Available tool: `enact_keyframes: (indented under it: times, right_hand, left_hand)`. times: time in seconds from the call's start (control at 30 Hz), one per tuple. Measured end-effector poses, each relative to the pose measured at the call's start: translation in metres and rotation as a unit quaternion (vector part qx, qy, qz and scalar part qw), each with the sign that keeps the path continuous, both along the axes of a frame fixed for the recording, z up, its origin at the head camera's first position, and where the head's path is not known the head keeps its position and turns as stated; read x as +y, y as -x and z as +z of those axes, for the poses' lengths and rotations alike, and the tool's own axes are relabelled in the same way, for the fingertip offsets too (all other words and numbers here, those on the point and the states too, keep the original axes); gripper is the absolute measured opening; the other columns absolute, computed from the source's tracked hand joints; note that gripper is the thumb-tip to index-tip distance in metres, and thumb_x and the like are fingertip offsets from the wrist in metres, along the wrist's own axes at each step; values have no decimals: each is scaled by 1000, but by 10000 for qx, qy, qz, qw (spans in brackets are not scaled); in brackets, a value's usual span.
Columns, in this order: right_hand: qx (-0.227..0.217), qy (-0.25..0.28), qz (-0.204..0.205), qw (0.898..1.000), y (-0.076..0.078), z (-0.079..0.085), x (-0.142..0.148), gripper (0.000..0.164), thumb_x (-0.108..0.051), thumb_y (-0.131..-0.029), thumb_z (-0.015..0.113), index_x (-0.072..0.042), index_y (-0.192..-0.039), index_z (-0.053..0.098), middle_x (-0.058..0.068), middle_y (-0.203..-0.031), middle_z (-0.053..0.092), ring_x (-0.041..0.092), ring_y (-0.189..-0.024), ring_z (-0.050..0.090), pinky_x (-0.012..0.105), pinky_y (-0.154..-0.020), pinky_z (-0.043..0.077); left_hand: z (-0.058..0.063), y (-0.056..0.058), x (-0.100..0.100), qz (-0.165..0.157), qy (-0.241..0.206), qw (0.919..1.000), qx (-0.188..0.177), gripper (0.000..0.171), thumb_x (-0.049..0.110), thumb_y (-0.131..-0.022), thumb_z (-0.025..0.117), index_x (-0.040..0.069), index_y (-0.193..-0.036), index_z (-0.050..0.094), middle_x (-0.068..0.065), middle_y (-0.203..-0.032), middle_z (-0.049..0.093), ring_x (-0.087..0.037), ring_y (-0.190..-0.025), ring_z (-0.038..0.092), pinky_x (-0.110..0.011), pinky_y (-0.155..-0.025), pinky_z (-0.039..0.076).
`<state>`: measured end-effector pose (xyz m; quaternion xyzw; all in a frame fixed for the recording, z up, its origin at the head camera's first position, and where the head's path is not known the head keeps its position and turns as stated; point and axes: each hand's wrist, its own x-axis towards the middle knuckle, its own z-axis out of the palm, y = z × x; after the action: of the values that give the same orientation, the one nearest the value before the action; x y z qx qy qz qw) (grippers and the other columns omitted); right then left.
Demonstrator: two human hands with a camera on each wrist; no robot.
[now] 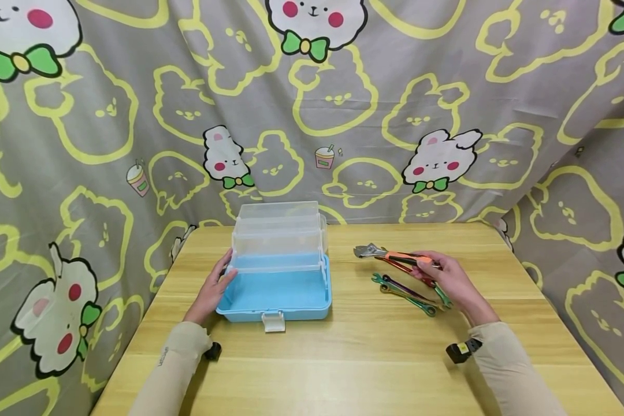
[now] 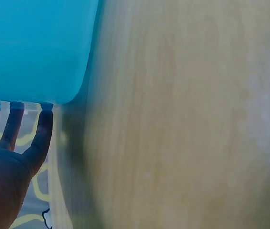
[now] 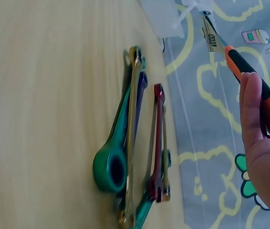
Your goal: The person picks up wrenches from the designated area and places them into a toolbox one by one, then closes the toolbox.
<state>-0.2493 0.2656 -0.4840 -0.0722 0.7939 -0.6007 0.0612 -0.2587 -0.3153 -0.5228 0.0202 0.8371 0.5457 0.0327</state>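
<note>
A light-blue toolbox (image 1: pixel 275 292) stands with its clear lid and tiered trays (image 1: pixel 278 237) raised. My left hand (image 1: pixel 214 290) rests against its left side. In the left wrist view, extended fingers (image 2: pixel 42 133) touch the side of the box. My right hand (image 1: pixel 449 281) grips an adjustable wrench (image 1: pixel 400 256) by its orange and black handle, raised above the table with its metal head pointing left. Beneath that hand lie several colored combination wrenches: a green one (image 3: pixel 110 164), a gold one (image 3: pixel 133 119) and a red one (image 3: pixel 158 138) among them.
The wood-grain table (image 1: pixel 333 370) extends around the box and wrenches. A patterned grey curtain (image 1: pixel 353 115) hangs behind and along both sides. A white latch (image 1: pixel 274 321) hangs down from the toolbox front.
</note>
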Motion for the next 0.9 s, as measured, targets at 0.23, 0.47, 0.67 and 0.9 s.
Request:
enact_keyframes:
  times: [0.23,0.47,0.67,0.9]
  right_hand:
    - [7,380,130,9992,1,12,-19,46,-16,-109,53,8,-149,48,5,-99,77,5,-88,74,19,-72,58]
    - [-24,576,339,9978,5,19,-40,46,-19,-109,54,7,-147,49,8,-103,74,10,-92,73,22,-88,59]
    - [-72,746,615,9953,6,22,-62,47,-24,-109,55,5,-146,51,6,-100,72,14,-92,69,25,-91,56]
    - [86,534,635,9965,10,24,-80,43,-17,-110,52,5,-147,51,12,-99,74,18,-91,73,27,-90,58]
  left_hand:
    - [-9,6,-3,46,83,10000,30,71,55,-106,48,40,-166,14,-7,-175,12,-45,-158,12,-72,-121,18]
    - [-10,6,-5,9,35,9999,105,70,54,-106,49,41,-166,15,-6,-175,13,-45,-158,14,-72,-121,19]
    - [-10,4,-6,20,-57,10000,27,69,47,-108,49,38,-167,14,-7,-175,11,-45,-158,12,-72,-122,18]
    - [15,-8,4,-41,-121,9998,-131,69,38,-110,50,25,-168,14,-12,-175,11,-48,-157,12,-72,-121,17]
